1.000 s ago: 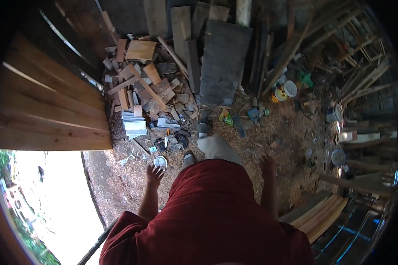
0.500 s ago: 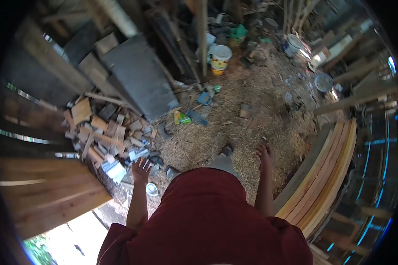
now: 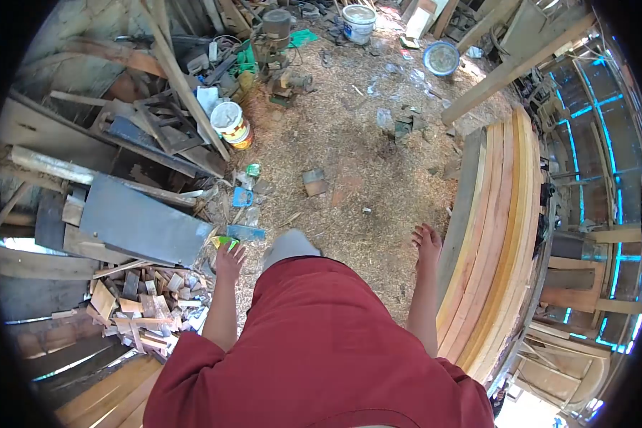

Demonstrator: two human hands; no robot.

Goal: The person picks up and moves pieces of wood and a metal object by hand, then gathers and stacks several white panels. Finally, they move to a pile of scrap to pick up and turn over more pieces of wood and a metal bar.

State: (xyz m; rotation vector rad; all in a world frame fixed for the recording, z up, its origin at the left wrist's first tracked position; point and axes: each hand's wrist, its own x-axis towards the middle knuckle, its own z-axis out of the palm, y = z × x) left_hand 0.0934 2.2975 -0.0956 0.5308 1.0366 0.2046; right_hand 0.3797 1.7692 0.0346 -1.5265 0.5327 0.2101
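My left hand (image 3: pixel 230 262) hangs in front of me with its fingers apart and nothing in it. Past its fingertips a small green and yellow packet (image 3: pixel 225 242) lies on the floor, beside a flat blue-grey piece (image 3: pixel 246 233). On the other side, my right hand (image 3: pixel 427 241) is held out, empty, its fingers loosely bent and spread. Nearest to it is a stack of long sawn planks (image 3: pixel 488 235), which it does not visibly touch.
Wood offcuts (image 3: pixel 146 307) are heaped at the left, below a large dark board (image 3: pixel 146 221). Farther off stand a white and yellow bucket (image 3: pixel 230 123), a white pail (image 3: pixel 359 25) and a slanting wooden post (image 3: pixel 513 71). Wood shavings (image 3: pixel 364 178) cover the floor.
The view has turned to the right and moved forward, so the offcut heap sits lower left and the plank stack shows more fully. Both hands stay empty.
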